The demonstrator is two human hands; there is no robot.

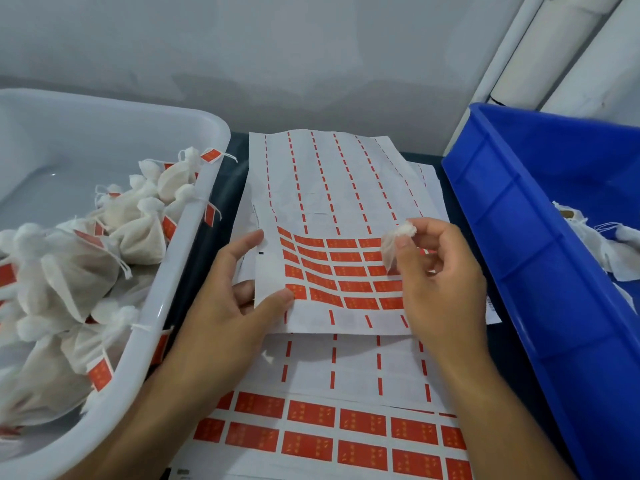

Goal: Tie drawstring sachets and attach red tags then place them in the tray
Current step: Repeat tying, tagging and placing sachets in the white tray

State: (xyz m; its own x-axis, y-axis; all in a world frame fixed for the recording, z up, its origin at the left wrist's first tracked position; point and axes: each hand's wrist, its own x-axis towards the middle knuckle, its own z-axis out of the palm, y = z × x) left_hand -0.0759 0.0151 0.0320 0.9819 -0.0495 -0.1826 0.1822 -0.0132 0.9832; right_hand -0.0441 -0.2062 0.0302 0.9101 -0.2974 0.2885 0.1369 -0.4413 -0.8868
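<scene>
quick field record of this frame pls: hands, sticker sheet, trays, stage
left hand: grips the lower left corner of the top tag sheet, thumb by a red tag
right hand: pinches a small white sachet above the sheet
top tag sheet: upper rows peeled, red tags left in the lower rows
lower tag sheet: lies beneath, nearer the person
white tray: left, holds tagged sachets
blue bin: right, holds white sachets
stage: held sachet has no tag visible

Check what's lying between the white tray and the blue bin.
In the head view, sheets of red tags lie between the white tray and the blue bin, with both hands over them.
</scene>
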